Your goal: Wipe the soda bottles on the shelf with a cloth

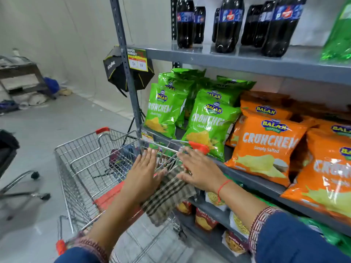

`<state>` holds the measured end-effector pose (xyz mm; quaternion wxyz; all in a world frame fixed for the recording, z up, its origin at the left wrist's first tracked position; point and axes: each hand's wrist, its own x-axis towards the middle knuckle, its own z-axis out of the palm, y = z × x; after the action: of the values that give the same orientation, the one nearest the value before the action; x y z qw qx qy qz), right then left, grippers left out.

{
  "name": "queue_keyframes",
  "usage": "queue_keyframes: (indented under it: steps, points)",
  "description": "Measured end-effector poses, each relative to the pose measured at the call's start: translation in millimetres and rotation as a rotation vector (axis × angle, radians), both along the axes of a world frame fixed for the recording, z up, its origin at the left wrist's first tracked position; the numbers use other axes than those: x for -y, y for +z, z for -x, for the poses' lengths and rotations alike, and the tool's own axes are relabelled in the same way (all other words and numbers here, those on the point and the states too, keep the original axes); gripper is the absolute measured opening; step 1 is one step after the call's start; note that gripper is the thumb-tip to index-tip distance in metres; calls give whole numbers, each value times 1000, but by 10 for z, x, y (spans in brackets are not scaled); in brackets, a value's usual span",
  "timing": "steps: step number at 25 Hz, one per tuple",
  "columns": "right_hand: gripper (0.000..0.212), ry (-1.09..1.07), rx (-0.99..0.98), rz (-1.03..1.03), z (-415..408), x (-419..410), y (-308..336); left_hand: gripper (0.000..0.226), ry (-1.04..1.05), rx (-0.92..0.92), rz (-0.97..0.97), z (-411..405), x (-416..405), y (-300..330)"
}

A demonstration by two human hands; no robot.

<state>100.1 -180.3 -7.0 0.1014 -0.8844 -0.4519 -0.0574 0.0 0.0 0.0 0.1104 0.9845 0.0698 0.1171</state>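
Several dark cola bottles (228,25) with blue labels stand on the grey top shelf (247,62), high above both hands. A green soda bottle (339,37) stands at their right. A brown checked cloth (167,196) hangs over the near right edge of a wire shopping cart (81,154). My left hand (144,177) and my right hand (199,171) stretch out flat over the cart, fingers extended, on either side of the cloth's top. Both thumbs touch the cloth's upper edge; I cannot tell whether they pinch it.
Green chip bags (209,126) and orange chip bags (266,145) fill the middle shelf beside my right hand. Snack packs (206,219) sit on the lower shelf. A black softbox light (121,73) stands behind the shelf post. A chair base (28,188) is at the left.
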Motion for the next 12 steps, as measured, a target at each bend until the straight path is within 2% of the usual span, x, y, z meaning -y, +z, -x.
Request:
queue_keyframes:
  steps: [3, 5, 7, 10, 12]
  points:
    - [78, 108, -109, 172, -4, -64, -84, 78, 27, -246, 73, 234, -3, -82]
    - [81, 130, -110, 219, -43, -100, -66, 72, 27, -394, 174, 353, 28, -45]
    - [78, 152, -53, 272, -78, -141, -7, 59, 10, -452, 152, 360, 71, 29]
    - [61, 163, -47, 261, -57, -207, 92, 40, 0, -461, 35, 331, 95, 81]
    - [53, 157, -37, 257, -51, -254, 131, 19, -27, -435, 76, 317, 85, 42]
